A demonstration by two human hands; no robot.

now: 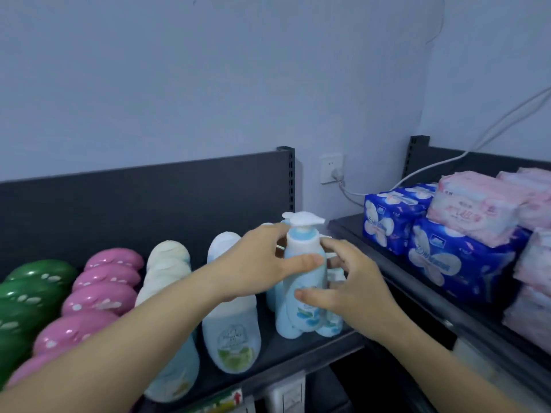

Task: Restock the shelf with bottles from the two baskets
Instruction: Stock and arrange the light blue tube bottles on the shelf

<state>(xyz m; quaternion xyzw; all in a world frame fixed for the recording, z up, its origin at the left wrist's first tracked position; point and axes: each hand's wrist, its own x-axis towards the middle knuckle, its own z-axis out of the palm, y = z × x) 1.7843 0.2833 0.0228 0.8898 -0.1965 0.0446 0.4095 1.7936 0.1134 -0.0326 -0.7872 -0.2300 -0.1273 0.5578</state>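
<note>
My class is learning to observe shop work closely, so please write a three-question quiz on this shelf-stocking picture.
1. True or false: the left hand and the right hand both touch the blue pump bottle.
2. Which bottles are farthest left on the shelf? A pink, B green bottles, C white.
3. Fill in: the pink packs lie on ____ packs.
Key: 1 true; 2 B; 3 blue packs.
</note>
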